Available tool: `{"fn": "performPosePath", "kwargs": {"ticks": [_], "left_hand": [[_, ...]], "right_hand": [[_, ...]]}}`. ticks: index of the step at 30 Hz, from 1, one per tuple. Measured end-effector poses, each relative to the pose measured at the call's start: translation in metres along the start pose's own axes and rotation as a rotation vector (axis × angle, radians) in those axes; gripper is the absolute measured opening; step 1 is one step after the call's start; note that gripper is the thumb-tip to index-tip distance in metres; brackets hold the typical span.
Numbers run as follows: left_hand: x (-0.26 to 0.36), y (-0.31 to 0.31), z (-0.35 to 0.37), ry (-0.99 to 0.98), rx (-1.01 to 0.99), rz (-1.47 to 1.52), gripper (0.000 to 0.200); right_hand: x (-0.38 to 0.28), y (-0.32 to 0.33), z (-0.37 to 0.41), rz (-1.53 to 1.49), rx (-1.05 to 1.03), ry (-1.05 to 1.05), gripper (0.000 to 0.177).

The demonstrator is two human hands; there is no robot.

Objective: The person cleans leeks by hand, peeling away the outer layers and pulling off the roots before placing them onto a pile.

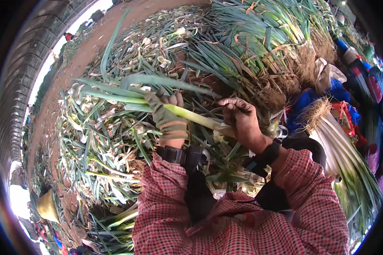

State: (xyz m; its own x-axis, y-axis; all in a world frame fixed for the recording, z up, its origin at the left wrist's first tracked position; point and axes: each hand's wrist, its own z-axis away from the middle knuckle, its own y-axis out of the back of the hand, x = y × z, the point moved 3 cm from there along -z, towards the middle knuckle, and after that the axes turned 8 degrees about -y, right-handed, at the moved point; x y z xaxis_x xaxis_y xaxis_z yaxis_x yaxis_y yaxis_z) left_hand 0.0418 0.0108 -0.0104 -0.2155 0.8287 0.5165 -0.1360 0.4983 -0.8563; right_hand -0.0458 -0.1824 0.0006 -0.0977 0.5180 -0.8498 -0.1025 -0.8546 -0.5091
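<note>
A long green onion (pixel 195 117) lies across the middle of the view, its leaves toward the left and its pale stem toward the right. My left hand (pixel 168 117), in a dark glove with striped fabric and bare fingertips, is wrapped round it where the leaves meet the stem. Near the pale stem end is my right hand (pixel 242 120), bare and soiled, with its fingers curled together; what they pinch, if anything, is too small to tell. A blurred leaf (pixel 170 80) arches above my left hand.
Loose leaves and peelings (pixel 102 140) cover the ground ahead and left. Unpeeled onions with roots (pixel 259 38) are heaped at the upper right. A bundle of white-stemmed onions (pixel 342 144) lies at my right, near blue and red bags (pixel 344 112). A yellow object (pixel 47 207) sits lower left.
</note>
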Motion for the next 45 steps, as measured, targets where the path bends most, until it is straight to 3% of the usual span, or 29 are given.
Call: {"fn": "performPosePath", "kwargs": {"ticks": [2, 5, 6, 8, 11, 13, 14, 15, 17, 18, 19, 20, 21, 22, 24, 25, 26, 28, 30, 32, 33, 34, 36, 37, 38, 40, 42, 44, 45], "left_hand": [[0.015, -0.001, -0.002, 0.028, -0.003, 0.035, 0.040], [0.038, -0.004, -0.006, 0.002, -0.086, 0.025, 0.044], [0.046, -0.003, -0.010, -0.060, -0.139, -0.042, 0.046], [0.060, -0.005, -0.010, -0.079, -0.063, -0.003, 0.049], [0.090, 0.004, -0.017, -0.339, -0.049, -0.096, 0.033], [0.108, 0.005, -0.016, -0.332, -0.188, 0.031, 0.033], [0.116, 0.006, -0.014, -0.364, -0.230, 0.035, 0.033], [0.117, 0.007, -0.005, -0.409, -0.045, -0.012, 0.032], [0.106, 0.007, -0.001, -0.418, 0.035, -0.073, 0.038], [0.100, 0.009, 0.001, -0.414, 0.113, -0.129, 0.046], [0.090, 0.015, 0.000, -0.323, -0.174, -0.237, 0.035], [0.073, 0.019, -0.003, -0.284, -0.246, -0.180, 0.034], [0.056, 0.023, -0.006, -0.240, -0.316, -0.126, 0.034], [0.041, 0.012, 0.014, -0.222, -0.217, -0.178, 0.034], [0.020, -0.004, 0.041, -0.119, -0.138, -0.152, 0.031], [0.013, -0.008, 0.047, -0.038, -0.153, -0.081, 0.028], [0.012, -0.009, 0.047, -0.033, -0.157, -0.080, 0.028], [0.008, -0.010, 0.049, 0.062, -0.266, -0.179, 0.031], [0.015, -0.012, 0.032, 0.201, -0.394, 0.049, 0.031], [0.026, -0.019, 0.013, 0.474, -0.657, 0.521, 0.031], [0.027, -0.018, 0.008, 0.514, -0.591, 0.590, 0.031], [0.026, -0.016, 0.007, 0.514, -0.589, 0.587, 0.031], [0.025, -0.007, 0.003, 0.129, -0.249, 0.136, 0.027], [0.025, -0.026, 0.019, 0.064, -0.064, 0.023, 0.022], [0.021, -0.029, 0.026, 0.069, -0.065, 0.022, 0.022], [0.023, -0.029, 0.033, -0.064, -0.042, -0.341, 0.018], [0.025, -0.015, 0.030, -0.060, -0.005, -0.237, 0.020], [0.028, -0.011, 0.021, 0.100, -0.252, -0.047, 0.034], [0.031, -0.017, 0.026, 0.008, -0.118, -0.229, 0.037]], "right_hand": [[-0.006, -0.001, 0.003, 0.003, -0.173, -0.007, 0.018], [-0.021, -0.004, 0.019, 0.631, -0.281, 0.134, 0.043], [-0.020, 0.002, 0.023, 0.629, -0.285, 0.127, 0.043], [-0.013, 0.016, 0.031, 1.464, -0.339, 0.136, 0.057], [0.031, 0.103, 0.019, 1.674, -0.252, 0.071, 0.048], [0.076, 0.221, 0.009, 2.216, -0.160, -0.279, 0.040], [0.077, 0.235, 0.013, 2.219, -0.170, -0.266, 0.040], [0.079, 0.245, 0.017, 2.137, -0.105, -0.296, 0.044], [0.069, 0.210, 0.014, 1.943, 0.014, -0.260, 0.047], [0.051, 0.147, 0.008, 1.831, 0.075, -0.192, 0.048], [0.040, 0.101, 0.002, 1.713, 0.057, 0.175, 0.046], [0.034, 0.063, 0.000, 1.566, 0.039, 0.530, 0.044], [0.045, 0.040, -0.003, 1.599, -0.033, 0.680, 0.046], [0.037, 0.002, 0.011, 1.332, -0.123, 0.753, 0.056], [0.035, -0.046, 0.033, 1.327, -0.244, 0.567, 0.067], [0.045, -0.055, 0.033, 1.393, -0.097, 0.771, 0.069], [0.058, -0.046, 0.023, 1.394, -0.090, 0.770, 0.069], [0.076, -0.032, -0.004, 1.071, -0.215, 0.416, 0.066], [0.064, -0.037, -0.008, 1.012, -0.252, 0.493, 0.056], [0.054, -0.043, -0.007, 0.670, -0.590, -0.268, 0.053], [0.047, -0.046, -0.003, 0.606, -0.599, -0.344, 0.047], [0.049, -0.050, -0.001, 0.603, -0.600, -0.344, 0.047], [0.044, -0.058, 0.006, 1.067, -0.321, 0.230, 0.039], [0.045, -0.055, 0.009, 1.055, -0.320, 0.430, 0.031], [0.050, -0.052, 0.007, 1.055, -0.315, 0.428, 0.031], [0.049, -0.052, 0.009, 1.085, -0.270, 0.656, 0.026], [0.045, -0.047, 0.008, 1.042, -0.346, 0.539, 0.026], [0.045, -0.049, 0.006, 0.996, -0.424, 0.427, 0.026], [0.044, -0.051, 0.008, 1.077, -0.383, 0.580, 0.022]]}}
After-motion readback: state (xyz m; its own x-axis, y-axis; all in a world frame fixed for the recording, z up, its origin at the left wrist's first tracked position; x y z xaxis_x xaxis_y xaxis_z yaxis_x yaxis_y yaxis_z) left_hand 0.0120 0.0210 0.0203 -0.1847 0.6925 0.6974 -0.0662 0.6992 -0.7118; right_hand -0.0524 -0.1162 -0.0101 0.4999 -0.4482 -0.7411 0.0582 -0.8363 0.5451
